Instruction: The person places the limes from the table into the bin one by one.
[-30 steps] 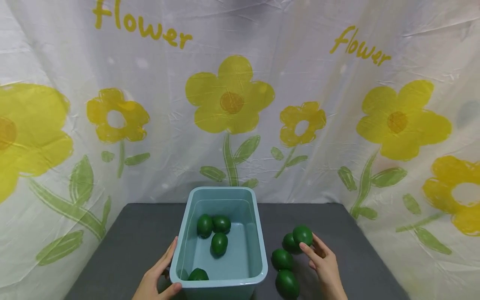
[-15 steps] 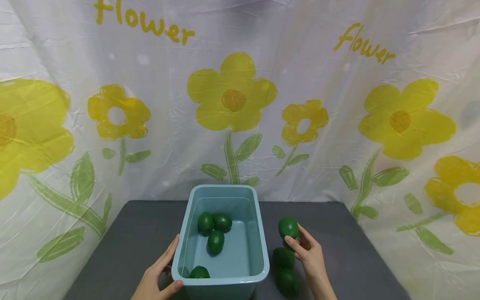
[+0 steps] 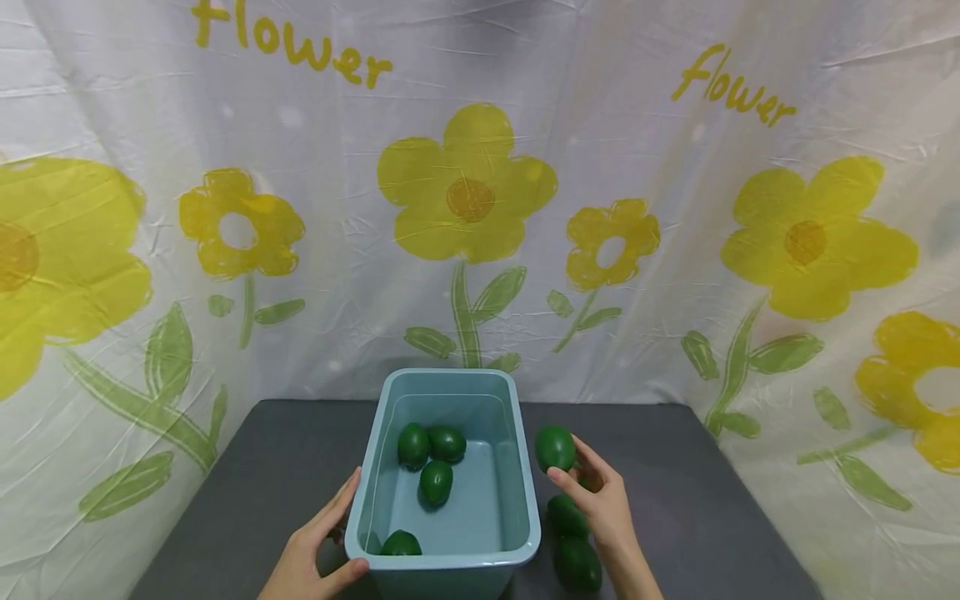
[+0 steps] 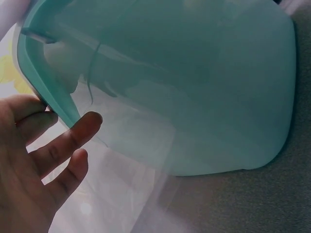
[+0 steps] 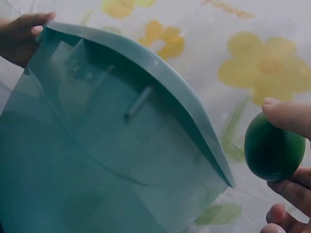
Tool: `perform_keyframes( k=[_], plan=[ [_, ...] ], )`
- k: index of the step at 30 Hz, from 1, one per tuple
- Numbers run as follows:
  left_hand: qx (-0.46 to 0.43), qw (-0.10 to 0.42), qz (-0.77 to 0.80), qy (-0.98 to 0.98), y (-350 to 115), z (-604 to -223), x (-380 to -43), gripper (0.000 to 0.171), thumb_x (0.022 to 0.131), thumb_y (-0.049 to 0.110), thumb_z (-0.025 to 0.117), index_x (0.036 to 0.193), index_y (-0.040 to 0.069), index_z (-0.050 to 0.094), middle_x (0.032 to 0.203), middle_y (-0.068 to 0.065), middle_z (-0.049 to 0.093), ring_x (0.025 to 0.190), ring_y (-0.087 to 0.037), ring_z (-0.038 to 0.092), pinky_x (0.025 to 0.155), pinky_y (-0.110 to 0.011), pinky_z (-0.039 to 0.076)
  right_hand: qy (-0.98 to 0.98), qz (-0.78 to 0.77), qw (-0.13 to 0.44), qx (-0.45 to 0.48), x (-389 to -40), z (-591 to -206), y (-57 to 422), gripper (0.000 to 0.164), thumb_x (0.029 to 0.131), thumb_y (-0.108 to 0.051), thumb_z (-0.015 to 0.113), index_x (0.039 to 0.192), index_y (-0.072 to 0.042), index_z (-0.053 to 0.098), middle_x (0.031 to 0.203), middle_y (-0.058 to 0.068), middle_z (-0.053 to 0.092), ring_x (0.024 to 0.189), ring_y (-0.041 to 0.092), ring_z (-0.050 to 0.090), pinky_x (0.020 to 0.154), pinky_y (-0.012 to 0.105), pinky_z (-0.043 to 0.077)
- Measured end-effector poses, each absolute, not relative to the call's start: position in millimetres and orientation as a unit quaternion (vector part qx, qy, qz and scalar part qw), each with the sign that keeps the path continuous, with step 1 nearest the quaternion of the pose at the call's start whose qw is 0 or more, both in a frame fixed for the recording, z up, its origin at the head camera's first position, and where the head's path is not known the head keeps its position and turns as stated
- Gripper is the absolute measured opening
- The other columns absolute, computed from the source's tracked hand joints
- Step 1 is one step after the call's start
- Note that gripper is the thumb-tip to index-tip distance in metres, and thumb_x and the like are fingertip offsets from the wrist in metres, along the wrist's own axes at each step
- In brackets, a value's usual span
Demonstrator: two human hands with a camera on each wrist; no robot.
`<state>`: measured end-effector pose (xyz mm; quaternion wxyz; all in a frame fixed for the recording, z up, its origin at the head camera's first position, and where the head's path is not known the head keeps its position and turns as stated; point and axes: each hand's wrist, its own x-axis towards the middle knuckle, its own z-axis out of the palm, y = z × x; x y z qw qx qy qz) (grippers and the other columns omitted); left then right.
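Just right of the light-blue plastic bin [image 3: 454, 563], my right hand [image 3: 606, 506] pinches a dark green avocado [image 3: 555, 448] between thumb and fingers. That avocado [image 5: 273, 148] shows whole in the right wrist view, level with the bin's rim. My left hand [image 3: 309, 546] holds the bin's near left corner, thumb at the front rim and fingers along the left side. In the left wrist view two fingers [image 4: 68, 145] of it extend beneath the rim. Inside the bin lie several avocados, three grouped on the floor and one avocado [image 3: 401, 543] partly hidden by the front wall.
Right of the bin, avocados [image 3: 577, 565] lie in a row on the dark grey tabletop [image 3: 697, 508], the farther ones partly behind my right hand. A white cloth [image 3: 330, 275] printed with yellow flowers hangs at the back and sides.
My right hand has lifted the avocado off the row and carried it left toward the bin. One avocado inside the bin has shifted slightly. My left hand stays at the corner.
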<state>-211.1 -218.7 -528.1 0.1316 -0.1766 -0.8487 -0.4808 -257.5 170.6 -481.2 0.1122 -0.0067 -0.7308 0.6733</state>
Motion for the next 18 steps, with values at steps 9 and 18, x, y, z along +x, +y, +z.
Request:
perform_keyframes(
  k=[9,18],
  plan=[
    [-0.176,0.129,-0.481,-0.849,-218,-528,-211,0.082,0.097,0.019,0.075,0.168,0.017,0.034,0.161,0.033,0.029,0.103,-0.002,0.056,0.070,-0.030,0.051,-0.731,0.674,0.108,0.014,-257,-476,156,0.059,0.090,-0.011,0.086,0.146,-0.013,0.066,0.108,0.000,0.071,0.085,0.013,0.056,0.073,0.026,0.049],
    [-0.143,0.095,-0.494,-0.852,-216,-522,-208,0.079,0.099,0.020,0.073,0.167,0.014,0.035,0.157,0.039,0.026,0.107,-0.001,0.056,0.071,-0.030,0.051,-0.736,0.670,0.081,0.054,-265,-471,141,0.060,0.089,-0.014,0.087,0.145,-0.018,0.067,0.108,0.005,0.065,0.089,0.016,0.054,0.075,0.029,0.047]
  ],
)
